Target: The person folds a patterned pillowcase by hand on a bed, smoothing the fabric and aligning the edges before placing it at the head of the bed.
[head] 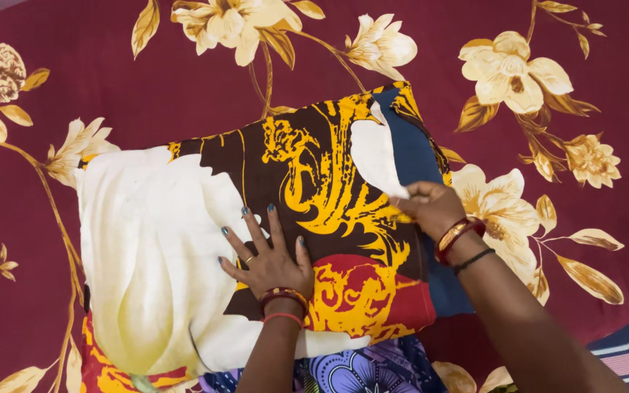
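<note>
Brown, yellow, red and cream printed cloth (pixel 285 218) on maroon, cream-flowered bedsheet (pixel 183 87).

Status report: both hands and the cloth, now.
Left hand flat, fingers spread, pressing the folded printed cloth. Right hand pinching the cloth's right edge. Cloth lies on the maroon floral bedsheet. Nothing in the way.

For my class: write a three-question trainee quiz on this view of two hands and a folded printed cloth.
1. True or false: the left hand lies flat, fingers spread, on the folded printed cloth.
2. What does the right hand pinch?
A. the cloth's right edge
B. a pair of scissors
C. a pillow
3. What pattern does the maroon bedspread under the cloth carry?

Key:
1. True.
2. A.
3. Cream and gold flowers with leaves.
</note>
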